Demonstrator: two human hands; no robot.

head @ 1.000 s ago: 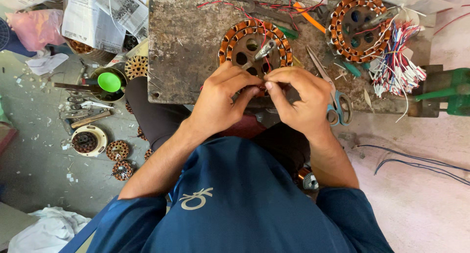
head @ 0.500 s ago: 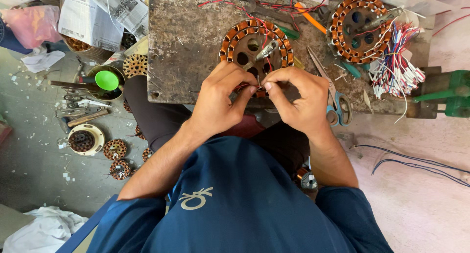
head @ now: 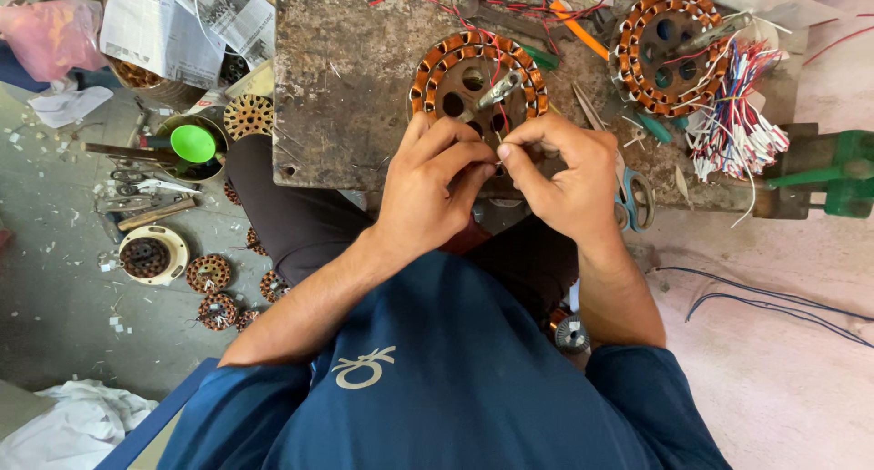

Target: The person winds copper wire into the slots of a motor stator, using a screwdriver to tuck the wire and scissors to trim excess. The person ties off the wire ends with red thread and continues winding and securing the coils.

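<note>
Pinching thin wire: left hand [head: 428, 192], right hand [head: 569, 174], over stator [head: 478, 79]; rusty workbench [head: 346, 97], littered concrete floor [head: 55, 279].

A wound stator [head: 478, 79] lies at the workbench's [head: 346, 97] near edge; a second stator [head: 669, 47] sits right, scissors [head: 635, 197] near its front edge.

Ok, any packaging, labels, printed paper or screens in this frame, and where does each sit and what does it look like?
Newspaper sheets: top left, beside the workbench; crumpled, white with grey print.
Pink plastic bag: far top left; soft, crumpled.
Logo: on the person's blue shirt; small pale outline.
No screens or signs visible.
</note>
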